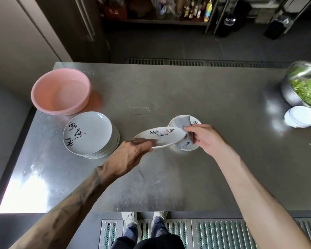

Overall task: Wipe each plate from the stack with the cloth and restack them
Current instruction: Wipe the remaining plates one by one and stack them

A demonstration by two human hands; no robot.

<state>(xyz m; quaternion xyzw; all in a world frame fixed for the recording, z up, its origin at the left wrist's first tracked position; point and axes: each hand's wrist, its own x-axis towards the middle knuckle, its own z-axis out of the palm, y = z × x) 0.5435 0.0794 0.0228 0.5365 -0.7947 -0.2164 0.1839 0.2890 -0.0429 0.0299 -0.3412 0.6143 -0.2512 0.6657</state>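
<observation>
Left hand point(133, 151): plate point(160, 139) gripped by its near rim, tilted for wiping.
Right hand point(203, 139): grey cloth point(182, 133) pinched against the far edge.
Stack point(90, 135): kept left, awaiting wiping.

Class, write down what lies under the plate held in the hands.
Under the held plate a second plate rests on the table. The grey cloth and the held plate cover most of it, so its pattern is largely hidden.

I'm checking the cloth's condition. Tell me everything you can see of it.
The cloth is grey and nubbly like towelling, folded over the right rim of the tilted plate that the left hand holds. The right hand pinches it there: one flap shows above the rim, one hangs beneath, over another plate on the table.
</observation>
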